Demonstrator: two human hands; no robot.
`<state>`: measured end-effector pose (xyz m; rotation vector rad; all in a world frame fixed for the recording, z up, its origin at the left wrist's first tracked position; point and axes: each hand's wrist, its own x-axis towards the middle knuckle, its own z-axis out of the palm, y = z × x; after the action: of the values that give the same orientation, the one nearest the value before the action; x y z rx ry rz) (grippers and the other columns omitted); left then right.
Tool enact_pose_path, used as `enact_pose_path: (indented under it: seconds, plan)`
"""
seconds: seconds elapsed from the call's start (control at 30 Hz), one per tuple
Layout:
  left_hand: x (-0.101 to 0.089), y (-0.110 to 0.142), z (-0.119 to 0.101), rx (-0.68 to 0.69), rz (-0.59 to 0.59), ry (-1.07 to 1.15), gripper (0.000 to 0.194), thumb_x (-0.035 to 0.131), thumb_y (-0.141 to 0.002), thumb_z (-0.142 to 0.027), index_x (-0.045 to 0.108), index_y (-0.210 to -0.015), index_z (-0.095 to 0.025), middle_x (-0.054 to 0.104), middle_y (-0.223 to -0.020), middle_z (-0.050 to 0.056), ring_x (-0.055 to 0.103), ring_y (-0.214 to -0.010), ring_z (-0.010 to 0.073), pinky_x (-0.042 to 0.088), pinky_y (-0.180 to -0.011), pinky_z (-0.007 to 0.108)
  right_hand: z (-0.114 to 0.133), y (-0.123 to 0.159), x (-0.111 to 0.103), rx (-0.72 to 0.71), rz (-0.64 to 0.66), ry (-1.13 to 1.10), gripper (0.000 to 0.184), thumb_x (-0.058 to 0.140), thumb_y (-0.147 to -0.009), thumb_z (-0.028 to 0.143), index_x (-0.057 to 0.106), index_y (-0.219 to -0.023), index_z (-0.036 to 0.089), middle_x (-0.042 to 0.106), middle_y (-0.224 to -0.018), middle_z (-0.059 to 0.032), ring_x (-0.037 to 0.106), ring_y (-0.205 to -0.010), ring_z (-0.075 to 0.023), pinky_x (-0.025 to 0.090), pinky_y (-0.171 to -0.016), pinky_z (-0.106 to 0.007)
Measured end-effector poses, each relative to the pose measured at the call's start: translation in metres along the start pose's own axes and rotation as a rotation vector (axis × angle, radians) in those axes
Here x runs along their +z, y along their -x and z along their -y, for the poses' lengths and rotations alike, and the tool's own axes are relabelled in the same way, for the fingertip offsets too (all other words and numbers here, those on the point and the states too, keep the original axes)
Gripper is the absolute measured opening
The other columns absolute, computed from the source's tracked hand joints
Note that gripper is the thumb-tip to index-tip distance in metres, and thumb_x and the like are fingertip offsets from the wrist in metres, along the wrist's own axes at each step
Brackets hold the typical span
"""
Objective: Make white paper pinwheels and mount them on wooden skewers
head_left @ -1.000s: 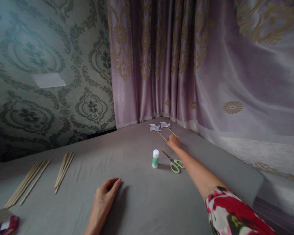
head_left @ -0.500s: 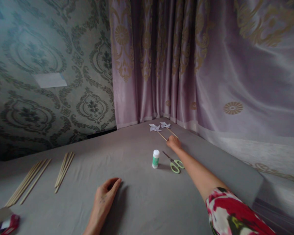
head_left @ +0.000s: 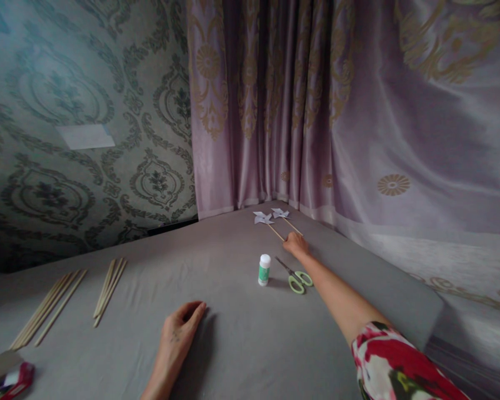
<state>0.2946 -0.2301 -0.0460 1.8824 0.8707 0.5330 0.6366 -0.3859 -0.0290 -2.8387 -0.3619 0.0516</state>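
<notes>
Far across the table, my right hand (head_left: pixel 295 245) is closed on the lower end of the thin stick of a white paper pinwheel (head_left: pixel 262 218). A second paper pinwheel (head_left: pixel 280 213) lies just to its right, its stick passing close by my fingers. My left hand (head_left: pixel 179 328) rests at the near middle, fingers curled and thumb against the index finger, with nothing seen in it. Between the hands a glue stick (head_left: pixel 264 272) with a green label and white cap stands upright. Scissors (head_left: pixel 292 273) with pale green handles lie beside it, near my right forearm.
On the left, two groups of thin wooden sticks (head_left: pixel 45 311) lie on the grey-covered table (head_left: pixel 229 355). A partly seen box (head_left: pixel 20 380) sits at the near left corner. Purple curtains (head_left: pixel 250 166) hang at the far edge, beside a patterned wall (head_left: pixel 150 111).
Almost nothing differs: the view shifts very slightly. My right hand stays at the pinwheel's stick, and my left hand stays where it was.
</notes>
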Motion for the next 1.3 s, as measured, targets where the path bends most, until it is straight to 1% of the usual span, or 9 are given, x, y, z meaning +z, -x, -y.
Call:
enact_pose_path:
  seconds: [0.17,0.37,0.7,0.83,0.93,1.0,1.13,1.2,1.3]
  plan:
    - [0.000,0.000,0.002,0.014,0.005,-0.006,0.048,0.057,-0.064,-0.058,0.072,-0.082,-0.016,0.075,-0.083,0.009,0.069,-0.082,0.0269,0.054,-0.074,0.033,-0.009,0.011,-0.007,-0.035,-0.013,-0.002,0.027,0.058,-0.084,0.031,0.068,-0.104,0.016,0.068,-0.111,-0.0134,0.063,-0.106,-0.0250,0.047,-0.082,-0.029]
    - [0.000,0.001,0.004,0.018,0.000,-0.014,0.045,0.056,-0.065,-0.054,0.072,-0.082,-0.016,0.075,-0.084,0.009,0.069,-0.082,0.0267,0.054,-0.075,0.033,-0.022,0.034,-0.016,-0.088,-0.055,-0.018,0.028,0.049,-0.090,0.032,0.069,-0.104,0.019,0.069,-0.109,-0.0122,0.063,-0.104,-0.0229,0.045,-0.078,-0.026]
    - [0.004,-0.001,0.011,0.031,-0.009,-0.028,0.045,0.054,-0.065,-0.051,0.072,-0.085,-0.014,0.074,-0.086,0.010,0.068,-0.084,0.0264,0.051,-0.079,0.035,-0.034,0.096,-0.021,-0.121,-0.064,-0.064,0.029,0.050,-0.088,0.039,0.072,-0.088,0.021,0.073,-0.090,-0.0102,0.067,-0.087,-0.0220,0.040,-0.063,-0.025]
    - [0.004,0.002,0.008,0.055,-0.019,-0.044,0.043,0.054,-0.066,-0.049,0.072,-0.084,-0.014,0.074,-0.087,0.010,0.068,-0.084,0.0261,0.051,-0.078,0.034,-0.034,0.124,-0.021,-0.161,-0.033,-0.081,0.031,0.050,-0.087,0.041,0.071,-0.075,0.022,0.073,-0.081,-0.0087,0.066,-0.079,-0.0205,0.036,-0.058,-0.024]
    - [0.005,0.005,0.007,0.071,-0.039,-0.080,0.041,0.053,-0.069,-0.048,0.072,-0.085,-0.015,0.075,-0.085,0.009,0.068,-0.082,0.0253,0.051,-0.076,0.033,-0.027,0.145,-0.020,-0.238,0.011,-0.091,0.033,0.052,-0.086,0.041,0.069,-0.065,0.022,0.072,-0.072,-0.0067,0.065,-0.071,-0.0183,0.033,-0.056,-0.024]
    - [0.008,0.006,0.007,0.082,-0.054,-0.112,0.037,0.052,-0.072,-0.044,0.072,-0.086,-0.015,0.075,-0.086,0.008,0.068,-0.083,0.0246,0.051,-0.076,0.032,-0.020,0.158,-0.018,-0.333,0.053,-0.097,0.033,0.053,-0.085,0.040,0.068,-0.063,0.021,0.071,-0.069,-0.0059,0.064,-0.068,-0.0174,0.031,-0.055,-0.024]
    - [0.013,0.010,0.008,0.134,-0.065,-0.183,0.030,0.050,-0.078,-0.032,0.072,-0.087,-0.015,0.075,-0.088,0.008,0.068,-0.083,0.0220,0.051,-0.077,0.030,-0.003,0.182,-0.012,-0.526,0.158,-0.102,0.035,0.051,-0.086,0.038,0.067,-0.062,0.018,0.068,-0.064,-0.0067,0.061,-0.063,-0.0174,0.026,-0.053,-0.026]
    - [0.016,0.012,0.008,0.176,-0.061,-0.252,0.029,0.048,-0.081,-0.027,0.073,-0.089,-0.013,0.074,-0.089,0.010,0.068,-0.081,0.0209,0.051,-0.076,0.029,0.005,0.191,-0.007,-0.584,0.203,-0.106,0.035,0.050,-0.086,0.037,0.066,-0.063,0.018,0.068,-0.065,-0.0067,0.060,-0.063,-0.0174,0.026,-0.053,-0.026]
    - [0.020,0.015,0.008,0.179,-0.082,-0.287,0.026,0.051,-0.080,-0.021,0.074,-0.089,-0.014,0.074,-0.090,0.009,0.067,-0.082,0.0192,0.049,-0.078,0.028,0.016,0.201,0.002,-0.680,0.262,-0.093,0.033,0.050,-0.087,0.036,0.064,-0.063,0.018,0.067,-0.066,-0.0071,0.060,-0.064,-0.0181,0.028,-0.055,-0.026]
